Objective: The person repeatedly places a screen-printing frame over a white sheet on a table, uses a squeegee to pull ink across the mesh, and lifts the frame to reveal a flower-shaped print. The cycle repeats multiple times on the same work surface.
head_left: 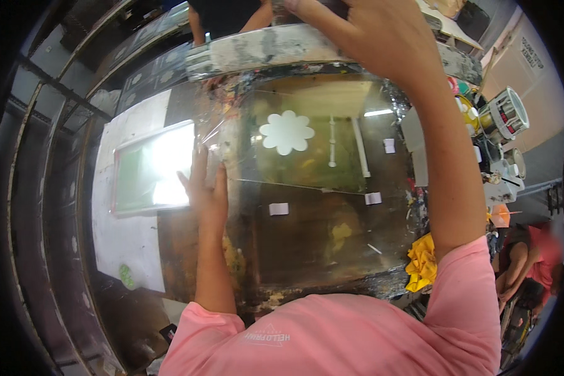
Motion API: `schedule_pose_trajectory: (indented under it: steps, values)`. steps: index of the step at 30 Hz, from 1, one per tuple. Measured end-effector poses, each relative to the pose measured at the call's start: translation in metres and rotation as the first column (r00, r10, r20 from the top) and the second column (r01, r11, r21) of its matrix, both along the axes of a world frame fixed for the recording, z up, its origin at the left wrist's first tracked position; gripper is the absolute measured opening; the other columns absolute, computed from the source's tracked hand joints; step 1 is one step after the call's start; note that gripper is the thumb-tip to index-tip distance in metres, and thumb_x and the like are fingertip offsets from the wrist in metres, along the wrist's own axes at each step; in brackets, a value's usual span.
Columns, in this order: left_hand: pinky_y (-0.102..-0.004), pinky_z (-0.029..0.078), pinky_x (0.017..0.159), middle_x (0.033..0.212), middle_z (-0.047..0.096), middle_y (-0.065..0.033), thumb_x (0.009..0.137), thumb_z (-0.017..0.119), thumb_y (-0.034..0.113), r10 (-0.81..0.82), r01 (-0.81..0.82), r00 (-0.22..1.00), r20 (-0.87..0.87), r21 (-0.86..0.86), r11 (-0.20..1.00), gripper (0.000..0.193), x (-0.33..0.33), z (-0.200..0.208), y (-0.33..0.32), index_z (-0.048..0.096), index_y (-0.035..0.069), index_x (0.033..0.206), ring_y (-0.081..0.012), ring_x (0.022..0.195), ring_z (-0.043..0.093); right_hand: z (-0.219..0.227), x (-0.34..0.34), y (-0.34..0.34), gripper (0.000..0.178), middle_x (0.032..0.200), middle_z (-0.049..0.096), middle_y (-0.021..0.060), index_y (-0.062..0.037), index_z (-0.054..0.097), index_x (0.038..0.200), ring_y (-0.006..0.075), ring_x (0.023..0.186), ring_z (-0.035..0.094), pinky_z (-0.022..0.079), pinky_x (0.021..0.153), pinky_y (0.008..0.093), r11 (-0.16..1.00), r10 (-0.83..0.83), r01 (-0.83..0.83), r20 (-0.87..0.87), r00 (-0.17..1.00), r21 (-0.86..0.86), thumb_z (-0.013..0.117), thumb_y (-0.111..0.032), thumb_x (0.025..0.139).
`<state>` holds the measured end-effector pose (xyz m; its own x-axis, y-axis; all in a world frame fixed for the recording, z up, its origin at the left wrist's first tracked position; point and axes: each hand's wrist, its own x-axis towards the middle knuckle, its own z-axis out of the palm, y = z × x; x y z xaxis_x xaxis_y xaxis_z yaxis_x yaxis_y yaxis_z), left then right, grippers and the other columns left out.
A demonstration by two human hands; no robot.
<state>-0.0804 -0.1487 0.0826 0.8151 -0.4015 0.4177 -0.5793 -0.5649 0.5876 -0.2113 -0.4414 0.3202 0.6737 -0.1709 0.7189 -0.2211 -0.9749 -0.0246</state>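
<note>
My left hand (208,191) has its fingers spread at the left edge of a clear plastic sheet (247,169); whether it presses on the sheet I cannot tell. Through or on this sheet show a white flower shape (286,133) and two thin white bar shapes (332,141). Raised high at the far side, my right hand (382,31) is close to a paint-stained wooden bar (269,49). Its thumb is stretched out, and the other fingers are cut off by the picture's upper edge. Left of my left hand lies a shiny, greenish clear-wrapped stack (153,168).
Small white paper pieces (278,208) are on the stained table (307,250). A yellow cloth (422,263) lies at its right edge, near tubs and a white bucket (509,114). Metal racks (44,156) line the left. One person (229,15) is beyond the bar; another (523,257) sits right.
</note>
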Motion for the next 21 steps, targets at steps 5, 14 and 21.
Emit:
schedule_pose_trajectory:
  steps: [5,14,21]
  values:
    - [-0.0646,0.010,0.130,0.155,0.060,-0.0170,0.102,0.069,0.032,0.164,-0.167,0.986,0.030,0.140,0.976,0.055,0.088,-0.049,0.101,0.061,0.014,0.153,-0.0334,0.152,0.048,-0.003,-0.007,0.010,0.062,0.074,0.071,0.0186,-0.0036,0.073,0.076,0.0374,0.076,0.071,0.046,0.077,0.0485,0.995,-0.069,0.075,-0.092,0.993,0.060,0.062,-0.060,0.099]
    - [-0.0749,0.007,0.125,0.176,0.024,-0.0224,0.105,0.060,0.048,0.305,-0.347,0.938,0.166,0.465,0.815,0.078,0.123,-0.083,0.173,0.030,0.019,0.171,-0.0467,0.161,0.025,-0.017,-0.011,0.015,0.060,0.073,0.066,0.0172,-0.0022,0.071,0.085,0.0406,0.074,0.063,0.044,0.079,0.0483,0.998,-0.016,0.019,-0.047,0.999,0.065,0.059,-0.059,0.102]
    - [-0.0792,0.003,0.123,0.167,0.045,-0.0182,0.109,0.049,0.046,0.192,-0.226,0.974,0.120,0.569,0.791,0.061,0.063,-0.094,0.161,0.052,0.010,0.158,-0.0403,0.157,0.036,-0.018,-0.014,0.019,0.059,0.080,0.068,0.0205,-0.0025,0.072,0.089,0.0418,0.079,0.062,0.045,0.085,0.0482,0.994,-0.027,0.035,-0.078,0.997,0.105,0.060,-0.058,0.101]
